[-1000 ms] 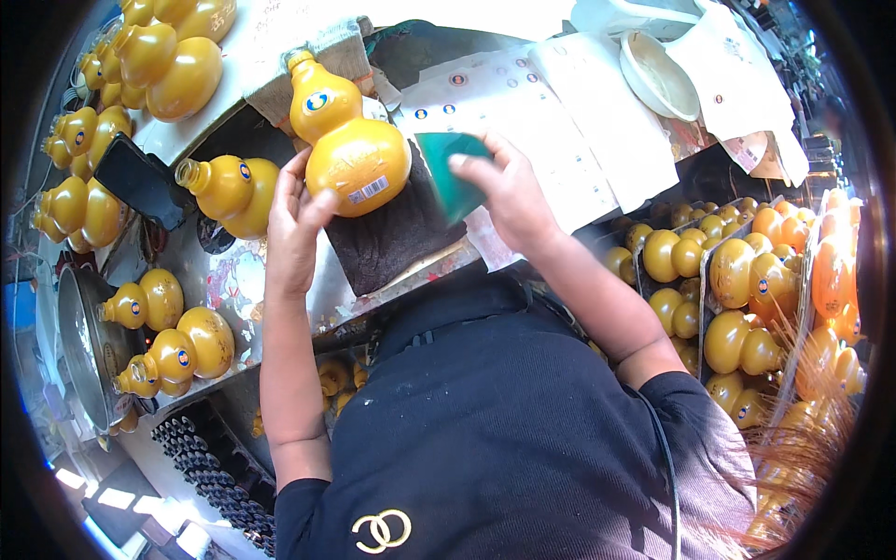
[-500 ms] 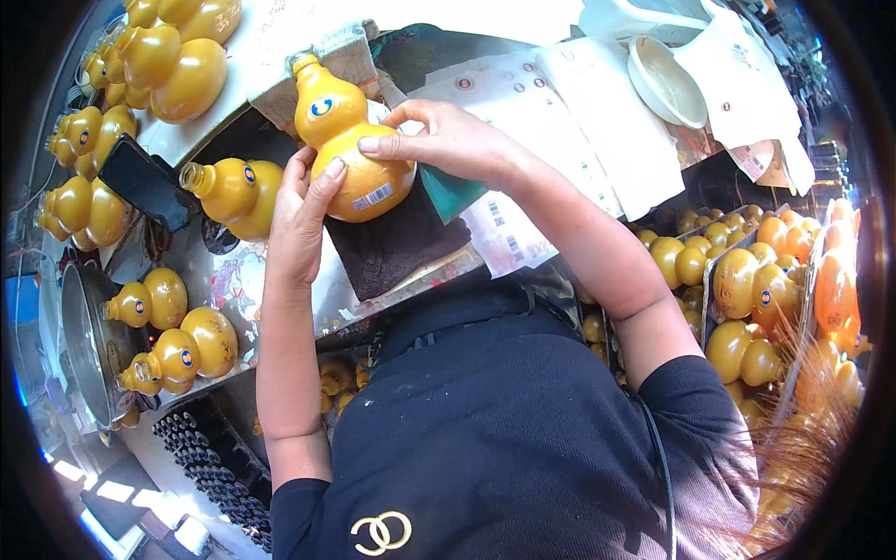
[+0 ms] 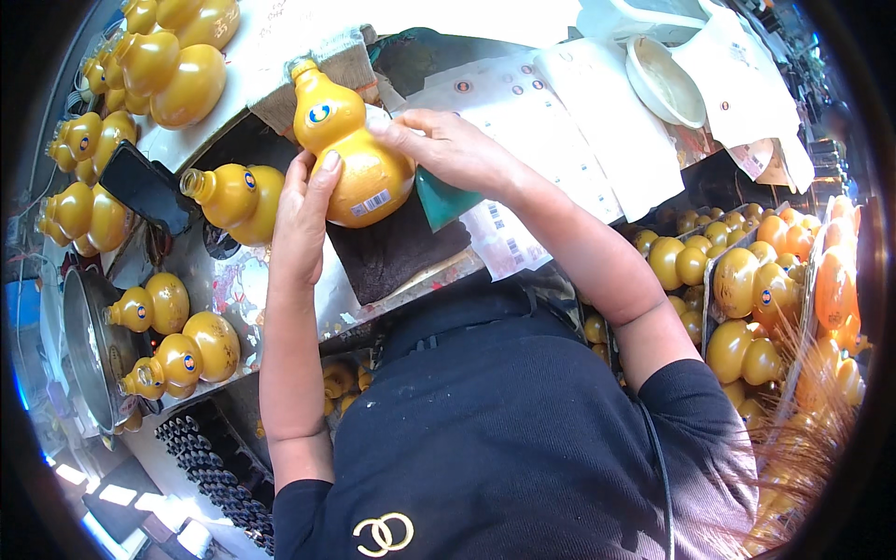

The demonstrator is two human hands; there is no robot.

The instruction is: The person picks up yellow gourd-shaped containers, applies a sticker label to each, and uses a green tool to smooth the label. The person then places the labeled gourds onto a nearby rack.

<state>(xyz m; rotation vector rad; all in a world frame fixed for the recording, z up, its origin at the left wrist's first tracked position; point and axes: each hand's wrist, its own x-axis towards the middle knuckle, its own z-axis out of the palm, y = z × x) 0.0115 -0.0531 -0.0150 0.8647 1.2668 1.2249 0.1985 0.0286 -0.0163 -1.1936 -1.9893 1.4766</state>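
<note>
The left hand [image 3: 300, 227] cups the bottle [image 3: 369, 175] from the left, apparently steadying it over the dark cloth [image 3: 397, 259] on the desk [image 3: 205, 284], top pointing far. The right hand [image 3: 455, 151] curls at its right side; whether it pinches anything is unclear.

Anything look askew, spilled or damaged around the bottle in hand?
Mildly: a white label sheet right of the dark cloth juts past the table's front edge, so it looks askew. The tabletop has reddish blotches, possibly old stains. The held bottle shows no obvious damage.
</note>
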